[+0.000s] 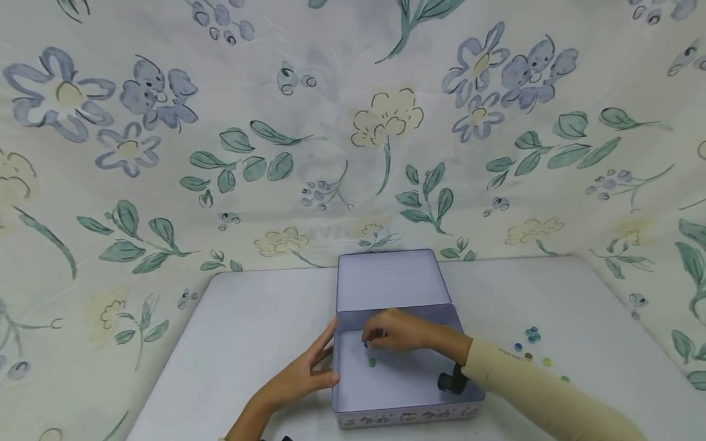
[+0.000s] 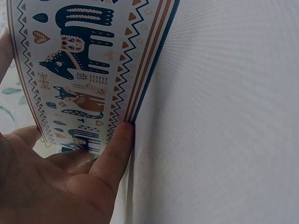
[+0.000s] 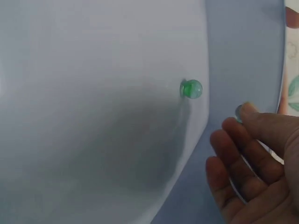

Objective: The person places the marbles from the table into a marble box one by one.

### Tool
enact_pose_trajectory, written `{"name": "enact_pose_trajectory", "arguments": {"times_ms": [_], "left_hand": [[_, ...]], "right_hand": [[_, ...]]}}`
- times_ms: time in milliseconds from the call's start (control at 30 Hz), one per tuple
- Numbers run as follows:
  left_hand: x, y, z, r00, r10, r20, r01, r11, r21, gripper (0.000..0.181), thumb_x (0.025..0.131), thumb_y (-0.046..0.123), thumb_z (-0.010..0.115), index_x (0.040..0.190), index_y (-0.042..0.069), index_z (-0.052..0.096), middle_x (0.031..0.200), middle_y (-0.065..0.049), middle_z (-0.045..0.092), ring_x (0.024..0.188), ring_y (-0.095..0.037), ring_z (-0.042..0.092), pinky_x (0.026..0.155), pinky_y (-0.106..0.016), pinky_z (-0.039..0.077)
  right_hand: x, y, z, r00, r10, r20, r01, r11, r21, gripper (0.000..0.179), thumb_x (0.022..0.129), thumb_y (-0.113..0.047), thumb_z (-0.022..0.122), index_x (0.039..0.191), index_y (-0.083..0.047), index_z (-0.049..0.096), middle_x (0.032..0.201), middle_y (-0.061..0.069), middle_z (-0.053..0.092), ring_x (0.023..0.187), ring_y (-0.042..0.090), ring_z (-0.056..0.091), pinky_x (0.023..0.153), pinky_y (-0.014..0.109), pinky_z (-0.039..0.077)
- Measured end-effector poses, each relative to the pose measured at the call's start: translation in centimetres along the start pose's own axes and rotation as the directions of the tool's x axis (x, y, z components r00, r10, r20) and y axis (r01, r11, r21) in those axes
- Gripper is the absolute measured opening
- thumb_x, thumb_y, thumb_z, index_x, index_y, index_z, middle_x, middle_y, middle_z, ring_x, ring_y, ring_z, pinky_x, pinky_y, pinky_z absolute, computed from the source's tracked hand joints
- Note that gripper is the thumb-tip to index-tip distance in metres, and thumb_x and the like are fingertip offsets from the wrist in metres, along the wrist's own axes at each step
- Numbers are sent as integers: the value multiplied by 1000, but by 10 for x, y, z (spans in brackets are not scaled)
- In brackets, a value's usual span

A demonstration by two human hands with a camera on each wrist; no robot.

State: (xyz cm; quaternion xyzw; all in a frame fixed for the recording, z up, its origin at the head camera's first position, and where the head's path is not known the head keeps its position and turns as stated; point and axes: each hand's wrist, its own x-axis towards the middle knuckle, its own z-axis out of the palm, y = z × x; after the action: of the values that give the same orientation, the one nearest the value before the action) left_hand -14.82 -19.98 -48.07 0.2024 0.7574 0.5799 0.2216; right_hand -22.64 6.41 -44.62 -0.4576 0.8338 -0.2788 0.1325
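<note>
An open tin box [image 1: 408,401], lavender inside and printed with animals on its outer wall, stands on the table with its lid [image 1: 390,282] tipped back. Inside it, my right hand [image 1: 397,331] pinches a small glass marble [image 3: 238,113] between thumb and index finger, a little above the box floor. A green and clear glass marble [image 3: 191,88] lies on that floor near the corner, with green glass showing at its edge. My left hand [image 1: 303,373] touches the box's left wall from outside, fingers and thumb spread along the patterned side [image 2: 84,70].
On the white table [image 1: 259,324] right of the box lie several loose marbles: a light-blue cluster [image 1: 532,334], a blue one [image 1: 518,347], a brown one [image 1: 528,356] and a yellow-green one [image 1: 547,362]. A floral cloth [image 1: 331,153] hangs behind and at the sides.
</note>
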Motion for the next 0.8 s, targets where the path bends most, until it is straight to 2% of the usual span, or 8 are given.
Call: {"name": "enact_pose_trajectory", "arguments": {"times_ms": [100,300,500,800], "left_hand": [[0,0,0,1000,4,-4,-4,1000,3,93,96,31,67,161,37,1,169,-12,-9,147,-59,11,114,-59,38],[1,-3,0,1000,25,10,-25,1000,11,93,96,32,66,161,34,0,168,-17,-7,146,-62,12,113,-60,38],[1,-3,0,1000,10,7,-10,1000,-2,93,96,31,67,161,38,1,169,-12,-8,147,-59,12,114,-59,37],[0,-2,0,1000,18,-2,-18,1000,10,94,95,34,67,161,37,0,169,-14,-8,146,-62,12,113,-62,38]], "right_hand": [[1,2,1,1000,22,8,-22,1000,6,8,92,-11,72,99,-12,75,95,-4,75,85,-4,63,79,14,54],[0,7,6,997,62,43,-62,998,6,8,92,-13,72,99,-12,74,95,-6,74,85,-5,62,81,14,54],[0,8,10,996,73,52,-71,997,-32,7,90,-12,74,98,-13,74,93,-8,73,82,-6,60,79,12,53],[1,7,13,995,73,61,-66,992,-109,7,88,-11,75,95,-13,74,91,-6,72,80,-4,59,77,12,52]]}}
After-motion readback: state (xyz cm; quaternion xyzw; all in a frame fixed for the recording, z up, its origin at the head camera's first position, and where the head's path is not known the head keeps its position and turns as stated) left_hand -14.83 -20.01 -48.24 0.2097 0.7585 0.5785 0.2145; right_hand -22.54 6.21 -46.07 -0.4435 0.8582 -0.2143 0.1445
